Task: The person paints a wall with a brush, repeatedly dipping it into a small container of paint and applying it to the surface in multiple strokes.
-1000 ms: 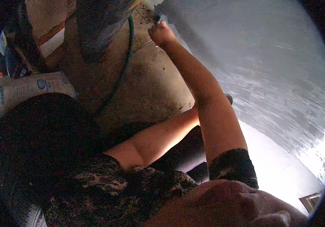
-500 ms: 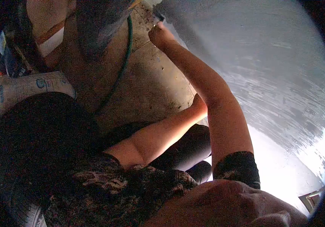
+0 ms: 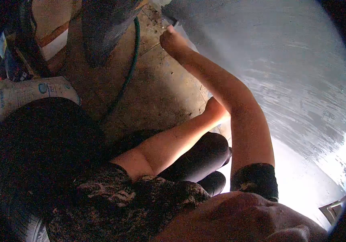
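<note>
My right hand (image 3: 174, 40) is at the upper middle, closed, close to the lower edge of a grey panel (image 3: 278, 52). Just beyond its fingers shows a small dark object (image 3: 170, 20), too blurred to name. Pale streaks cover the panel's surface. My left hand (image 3: 214, 108) is lower, near the panel's edge. Its fingers are hidden behind my right forearm, so what it holds cannot be seen. Strong light falls on the left wrist and on the pale lower part of the panel (image 3: 294, 173).
A green hose (image 3: 132, 66) curves over the stained floor (image 3: 157, 84). At the left lie a printed sack (image 3: 32, 94) and a large dark rounded shape (image 3: 44, 137). My dark-clad knee (image 3: 211, 151) is below my left forearm. Part of a tyre (image 3: 34, 228) shows at the lower left.
My right forearm and elbow have shifted right, and the right hand sits slightly lower. My left hand has moved a little to the right. Less of the dark object shows.
</note>
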A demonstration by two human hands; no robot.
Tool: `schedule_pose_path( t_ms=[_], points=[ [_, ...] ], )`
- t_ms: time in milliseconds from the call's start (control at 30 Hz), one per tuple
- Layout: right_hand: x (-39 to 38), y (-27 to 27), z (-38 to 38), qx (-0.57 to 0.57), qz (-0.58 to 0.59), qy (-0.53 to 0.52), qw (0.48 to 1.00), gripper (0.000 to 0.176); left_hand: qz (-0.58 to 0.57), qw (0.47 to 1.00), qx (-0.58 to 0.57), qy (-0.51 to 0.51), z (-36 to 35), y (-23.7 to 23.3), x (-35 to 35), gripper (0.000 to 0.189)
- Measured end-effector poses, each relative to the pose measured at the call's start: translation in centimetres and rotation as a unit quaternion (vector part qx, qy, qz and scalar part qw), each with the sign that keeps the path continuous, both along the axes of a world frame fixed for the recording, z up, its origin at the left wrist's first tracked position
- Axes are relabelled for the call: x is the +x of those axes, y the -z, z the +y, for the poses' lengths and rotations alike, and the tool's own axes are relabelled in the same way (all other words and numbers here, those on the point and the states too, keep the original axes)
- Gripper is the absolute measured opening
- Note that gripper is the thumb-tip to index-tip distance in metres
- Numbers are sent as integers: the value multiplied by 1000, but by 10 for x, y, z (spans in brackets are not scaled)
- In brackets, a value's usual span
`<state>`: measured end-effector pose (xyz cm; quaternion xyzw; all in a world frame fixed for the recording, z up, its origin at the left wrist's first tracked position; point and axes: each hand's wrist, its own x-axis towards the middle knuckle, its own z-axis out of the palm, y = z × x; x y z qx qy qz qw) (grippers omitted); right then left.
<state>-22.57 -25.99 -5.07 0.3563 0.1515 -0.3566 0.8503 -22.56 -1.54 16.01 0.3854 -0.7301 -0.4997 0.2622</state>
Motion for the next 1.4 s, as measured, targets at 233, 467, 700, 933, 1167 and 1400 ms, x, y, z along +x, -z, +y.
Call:
schedule_pose_path(
  t_ms=[233, 467, 700, 933, 1167, 1400],
  points=[
    [27, -102, 8, 522, -549, 236, 609, 20, 23, 998, -14, -59, 8, 7, -1, 29],
    [-13, -15, 24, 410, -445, 344, 719, 20, 14, 1000, 19, -4, 1, 14, -14, 30],
    [2, -98, 16, 543, -508, 295, 600, 15, 25, 999, 22, -34, 1, 8, -8, 35],
    [-36, -18, 24, 589, -561, 313, 491, 12, 14, 999, 47, 14, -2, 10, -9, 42],
    [-48, 41, 3, 571, -681, 221, 401, 12, 42, 998, 9, -38, 6, 25, -20, 28],
    [-60, 90, 19, 528, -701, 189, 440, 18, 34, 999, 11, -23, 4, 26, -21, 30]
  ],
)
